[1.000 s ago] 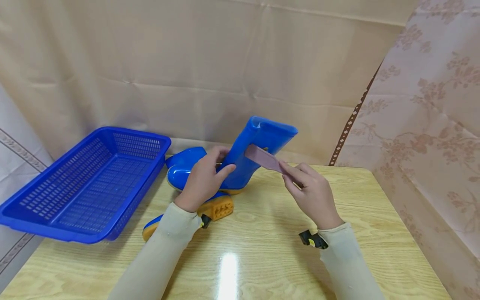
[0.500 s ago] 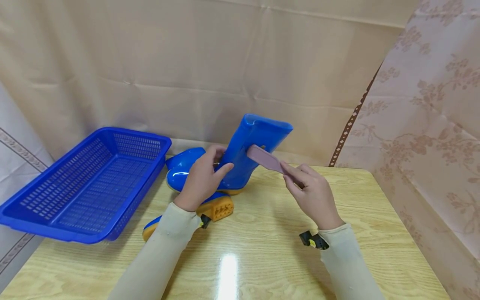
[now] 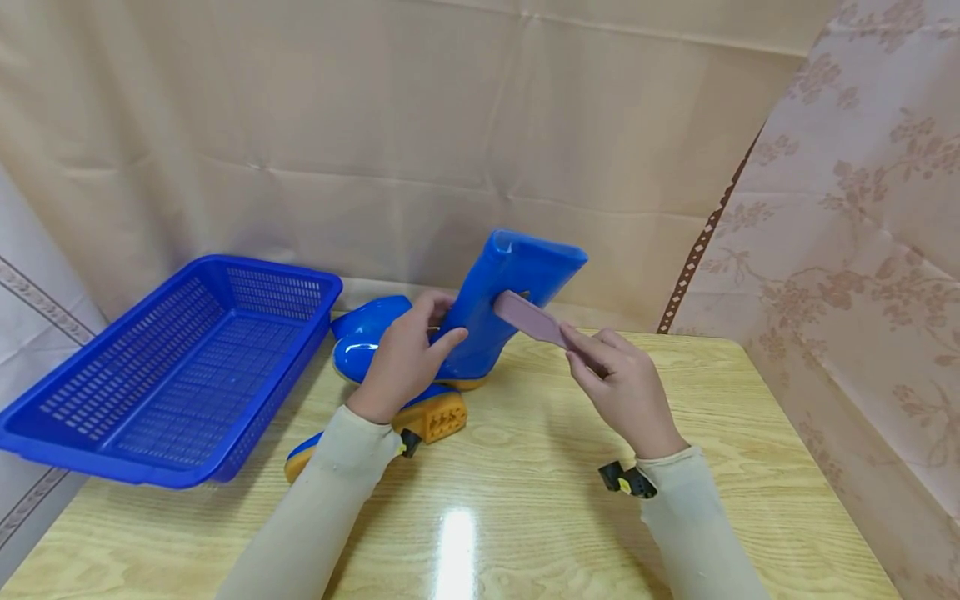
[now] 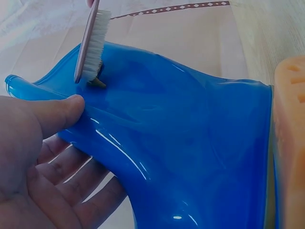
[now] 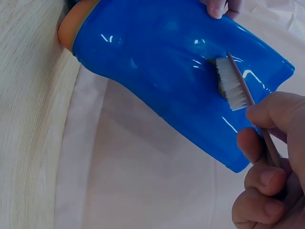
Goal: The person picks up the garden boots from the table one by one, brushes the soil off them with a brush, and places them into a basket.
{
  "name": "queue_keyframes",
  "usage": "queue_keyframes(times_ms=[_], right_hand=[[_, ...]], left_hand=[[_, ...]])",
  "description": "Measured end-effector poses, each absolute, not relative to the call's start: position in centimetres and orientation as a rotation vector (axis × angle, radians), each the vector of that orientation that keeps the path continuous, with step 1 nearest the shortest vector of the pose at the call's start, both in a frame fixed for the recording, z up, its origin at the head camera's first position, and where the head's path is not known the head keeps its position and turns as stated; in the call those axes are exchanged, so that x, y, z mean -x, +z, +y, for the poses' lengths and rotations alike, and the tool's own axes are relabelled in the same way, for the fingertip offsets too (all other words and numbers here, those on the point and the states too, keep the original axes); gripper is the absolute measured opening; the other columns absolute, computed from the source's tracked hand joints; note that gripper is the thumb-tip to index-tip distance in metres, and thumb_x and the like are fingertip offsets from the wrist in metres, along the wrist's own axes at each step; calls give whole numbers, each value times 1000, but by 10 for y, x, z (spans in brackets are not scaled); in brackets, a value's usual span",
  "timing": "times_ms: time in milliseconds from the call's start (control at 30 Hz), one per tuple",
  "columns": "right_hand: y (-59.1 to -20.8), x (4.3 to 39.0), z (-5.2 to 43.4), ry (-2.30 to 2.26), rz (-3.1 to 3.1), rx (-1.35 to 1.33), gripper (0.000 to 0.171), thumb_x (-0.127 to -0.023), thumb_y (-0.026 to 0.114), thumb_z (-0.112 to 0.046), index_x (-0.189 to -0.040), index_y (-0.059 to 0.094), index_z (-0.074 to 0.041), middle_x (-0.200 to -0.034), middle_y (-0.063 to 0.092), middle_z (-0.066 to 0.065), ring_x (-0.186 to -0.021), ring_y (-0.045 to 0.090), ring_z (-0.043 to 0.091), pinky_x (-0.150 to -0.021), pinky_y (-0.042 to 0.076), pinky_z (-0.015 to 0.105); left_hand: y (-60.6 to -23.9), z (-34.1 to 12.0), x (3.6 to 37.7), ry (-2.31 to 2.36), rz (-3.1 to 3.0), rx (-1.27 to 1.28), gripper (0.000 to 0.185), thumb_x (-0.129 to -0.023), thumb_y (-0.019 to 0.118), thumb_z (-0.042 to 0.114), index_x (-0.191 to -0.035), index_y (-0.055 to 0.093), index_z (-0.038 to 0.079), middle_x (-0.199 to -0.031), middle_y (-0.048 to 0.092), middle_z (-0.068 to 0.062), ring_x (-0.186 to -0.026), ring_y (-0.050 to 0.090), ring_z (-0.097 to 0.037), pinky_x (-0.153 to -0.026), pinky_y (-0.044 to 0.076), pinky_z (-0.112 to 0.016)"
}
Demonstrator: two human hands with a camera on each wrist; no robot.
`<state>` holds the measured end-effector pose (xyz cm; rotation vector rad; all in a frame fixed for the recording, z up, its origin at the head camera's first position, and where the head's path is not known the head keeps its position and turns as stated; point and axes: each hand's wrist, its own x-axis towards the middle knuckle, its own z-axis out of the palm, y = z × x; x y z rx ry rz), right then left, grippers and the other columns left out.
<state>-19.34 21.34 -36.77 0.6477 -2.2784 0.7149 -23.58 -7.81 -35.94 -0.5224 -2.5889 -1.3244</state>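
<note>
Head view. Blue rain boot (image 3: 487, 312) stands on the desk (image 3: 525, 467), shaft leaning to the right, just right of the blue mesh basket (image 3: 172, 367). Left hand (image 3: 405, 358) wraps the boot at the lower shaft, thumb in front, fingers behind. Right hand (image 3: 622, 392) pinches the handle of a pink-backed brush (image 3: 528, 318), head laid on the shaft near the top. A second boot (image 3: 427, 417) lies in front of the standing one, orange sole showing, mostly hidden under the left forearm.

Left wrist view. White bristles of the brush (image 4: 93, 43) sit on a small dark smear (image 4: 97, 82) on the boot (image 4: 190, 143). Thumb presses the near face, fingers curled behind.

Right wrist view. Brush (image 5: 231, 83) angled onto the same smear (image 5: 213, 62); fingers of the right hand (image 5: 271, 162) clamp the handle. Left fingertips (image 5: 221, 7) barely peek over the boot (image 5: 167, 71).

Judgement: short strokes over the smear, left grip firm so the soft shaft does not buckle away.

Hard to tell: what the smear is; the boot's far side; the handle's end inside the right fist.
</note>
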Motion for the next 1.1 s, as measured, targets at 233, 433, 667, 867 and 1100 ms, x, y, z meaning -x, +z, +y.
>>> queue_keyframes(times_ms=[233, 433, 667, 867, 1100], right_hand=[[-368, 193, 212, 710, -2242, -705, 38, -90, 77, -2, -127, 75, -11, -82, 63, -3, -61, 43, 6, -52, 31, 15], [-366, 192, 212, 714, -2218, -702, 37, -90, 76, -1, -126, 76, -10, -84, 66, -2, -64, 46, 6, -55, 35, 15], [-365, 192, 211, 683, -2210, -674, 40, -89, 78, 0, -127, 75, -12, -85, 68, -1, -63, 47, 6, -55, 35, 16], [-366, 193, 211, 654, -2195, -644, 41, -88, 80, 0, -126, 76, -13, -83, 67, -1, -62, 48, 7, -55, 34, 15], [-367, 193, 211, 664, -2210, -632, 39, -89, 79, -3, -126, 76, -12, -83, 66, -1, -62, 46, 7, -53, 34, 18]], left_hand=[[-359, -76, 233, -1288, -2617, 515, 41, -103, 65, 30, -139, 53, 14, -133, 66, -8, -121, 65, -27, -103, 53, -48], [-359, -75, 233, -1280, -2609, 525, 40, -102, 67, 30, -137, 54, 14, -131, 67, -6, -120, 66, -25, -103, 54, -47], [-357, -75, 231, -1290, -2619, 517, 41, -102, 67, 29, -137, 54, 14, -132, 66, -7, -122, 65, -26, -103, 53, -48], [-358, -76, 233, -1296, -2620, 495, 42, -102, 67, 30, -138, 54, 13, -134, 65, -8, -123, 64, -27, -104, 53, -48], [-359, -77, 234, -1297, -2610, 496, 42, -102, 67, 30, -138, 53, 13, -135, 64, -8, -124, 63, -26, -104, 53, -48]])
